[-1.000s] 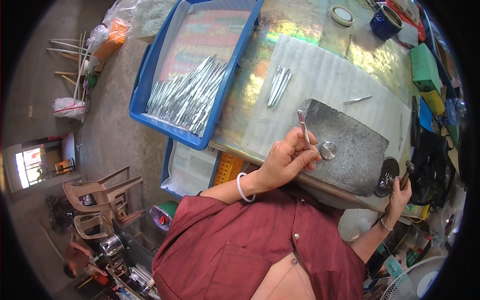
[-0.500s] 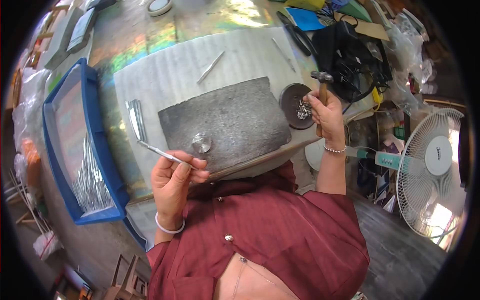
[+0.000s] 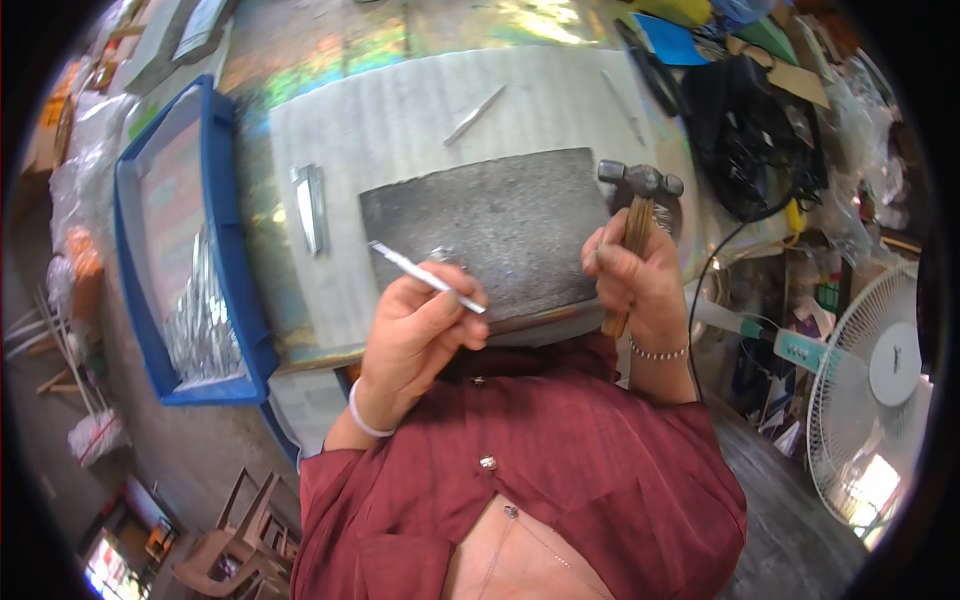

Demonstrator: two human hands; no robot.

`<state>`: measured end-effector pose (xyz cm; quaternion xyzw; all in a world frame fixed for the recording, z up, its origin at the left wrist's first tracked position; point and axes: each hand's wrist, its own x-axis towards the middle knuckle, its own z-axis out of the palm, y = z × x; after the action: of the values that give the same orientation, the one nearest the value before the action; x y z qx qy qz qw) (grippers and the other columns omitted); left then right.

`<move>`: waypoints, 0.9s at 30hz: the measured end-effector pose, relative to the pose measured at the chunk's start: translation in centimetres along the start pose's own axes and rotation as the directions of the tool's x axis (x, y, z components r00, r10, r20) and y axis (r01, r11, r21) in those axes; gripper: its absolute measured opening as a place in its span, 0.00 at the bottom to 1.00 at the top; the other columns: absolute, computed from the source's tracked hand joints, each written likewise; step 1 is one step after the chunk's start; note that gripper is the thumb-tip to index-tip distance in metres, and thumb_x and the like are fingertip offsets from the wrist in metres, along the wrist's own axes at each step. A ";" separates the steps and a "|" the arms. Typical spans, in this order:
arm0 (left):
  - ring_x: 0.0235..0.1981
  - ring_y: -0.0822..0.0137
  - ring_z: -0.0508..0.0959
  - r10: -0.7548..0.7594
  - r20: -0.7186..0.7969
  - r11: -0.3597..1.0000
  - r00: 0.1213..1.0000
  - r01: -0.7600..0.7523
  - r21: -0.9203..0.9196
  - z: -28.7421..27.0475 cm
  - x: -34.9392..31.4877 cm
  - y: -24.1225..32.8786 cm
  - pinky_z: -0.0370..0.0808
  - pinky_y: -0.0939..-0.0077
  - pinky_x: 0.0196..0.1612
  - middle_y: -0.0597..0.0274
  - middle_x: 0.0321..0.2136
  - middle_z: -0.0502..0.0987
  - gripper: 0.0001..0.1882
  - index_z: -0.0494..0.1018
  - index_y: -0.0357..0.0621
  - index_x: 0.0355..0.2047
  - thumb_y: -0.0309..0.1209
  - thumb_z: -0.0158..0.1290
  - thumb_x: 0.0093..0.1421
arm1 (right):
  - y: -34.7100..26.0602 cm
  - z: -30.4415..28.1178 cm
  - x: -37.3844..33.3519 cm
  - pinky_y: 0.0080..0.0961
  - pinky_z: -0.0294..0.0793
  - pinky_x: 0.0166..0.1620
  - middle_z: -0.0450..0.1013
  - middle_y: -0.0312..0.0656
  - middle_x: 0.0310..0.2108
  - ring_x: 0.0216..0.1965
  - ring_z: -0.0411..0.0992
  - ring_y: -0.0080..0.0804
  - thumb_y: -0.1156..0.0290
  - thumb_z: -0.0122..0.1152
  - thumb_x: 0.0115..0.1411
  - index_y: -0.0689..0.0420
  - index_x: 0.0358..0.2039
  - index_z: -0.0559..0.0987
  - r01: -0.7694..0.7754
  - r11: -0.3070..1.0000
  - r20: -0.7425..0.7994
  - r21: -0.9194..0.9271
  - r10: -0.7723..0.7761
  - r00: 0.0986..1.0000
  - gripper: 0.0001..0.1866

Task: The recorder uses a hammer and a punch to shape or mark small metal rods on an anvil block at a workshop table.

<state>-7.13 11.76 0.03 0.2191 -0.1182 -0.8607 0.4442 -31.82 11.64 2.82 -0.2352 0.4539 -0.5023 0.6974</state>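
My left hand [image 3: 420, 325] is closed on a slim silver metal rod [image 3: 408, 265], pinched between thumb and fingers and tilted over the near left of a dark rectangular slab [image 3: 500, 205]. Behind those fingers, a round metal block [image 3: 443, 254] on the slab is mostly hidden. My right hand [image 3: 648, 275] grips a hammer [image 3: 640, 182] by its wooden handle, head upward, at the slab's right end. Its thumb and forefinger are pressed together; whether a small piece sits between them I cannot make out. A dark round dish [image 3: 668, 212] is partly covered by the hammer.
Several silver strips [image 3: 310, 210] lie left of the slab. A blue tray [image 3: 255, 365] beyond them holds many slim metal pieces. Two thin rods [image 3: 474, 114] rest on the white sheet [image 3: 400, 110]. A black bag [image 3: 745, 130] and a fan [image 3: 890, 375] are on the right.
My right hand has moved with the hammer from beside the dish toward the slab. My left hand has shifted right and forward, now covering most of the round block. The whole view has shifted slightly.
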 end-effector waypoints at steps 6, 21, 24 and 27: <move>0.27 0.68 0.78 -0.063 -0.014 0.983 0.998 0.059 -0.173 -0.1 0.4 -0.6 0.77 0.79 0.28 0.53 0.34 0.76 0.08 0.70 0.38 0.39 0.28 0.50 0.61 | 2.8 5.4 -0.3 0.10 0.54 0.14 0.72 0.43 0.26 0.13 0.57 0.12 0.75 0.58 0.58 0.61 0.29 0.68 0.112 0.965 0.189 -0.237 -0.067 0.980 0.07; 0.26 0.73 0.76 -0.150 -0.038 0.938 0.988 0.130 -0.322 0.0 -0.3 0.1 0.76 0.86 0.29 0.59 0.32 0.77 0.09 0.71 0.41 0.38 0.31 0.52 0.60 | 3.9 7.2 0.4 0.19 0.71 0.28 0.75 0.37 0.23 0.23 0.74 0.22 0.72 0.62 0.55 0.61 0.33 0.75 0.498 0.706 0.317 -0.504 -0.385 0.867 0.07; 0.26 0.74 0.76 -0.164 -0.049 0.928 0.985 0.138 -0.345 0.1 -0.3 0.2 0.76 0.86 0.30 0.60 0.33 0.77 0.09 0.72 0.41 0.38 0.31 0.53 0.60 | 3.5 7.6 0.4 0.20 0.71 0.26 0.73 0.38 0.21 0.21 0.74 0.25 0.73 0.62 0.55 0.60 0.33 0.74 0.488 0.676 0.307 -0.553 -0.379 0.873 0.08; 0.26 0.74 0.76 -0.160 -0.068 0.928 0.985 0.126 -0.350 -0.2 -0.4 0.1 0.77 0.85 0.30 0.60 0.33 0.77 0.09 0.72 0.41 0.39 0.31 0.52 0.60 | 3.8 7.1 0.4 0.20 0.71 0.28 0.74 0.39 0.26 0.25 0.73 0.22 0.77 0.63 0.53 0.64 0.34 0.73 0.514 0.562 0.370 -0.647 -0.359 0.857 0.09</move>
<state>-6.78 12.04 0.02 0.1870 0.0720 -0.8867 0.4167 -23.82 11.86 3.09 -0.6451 0.4708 -0.4115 0.4392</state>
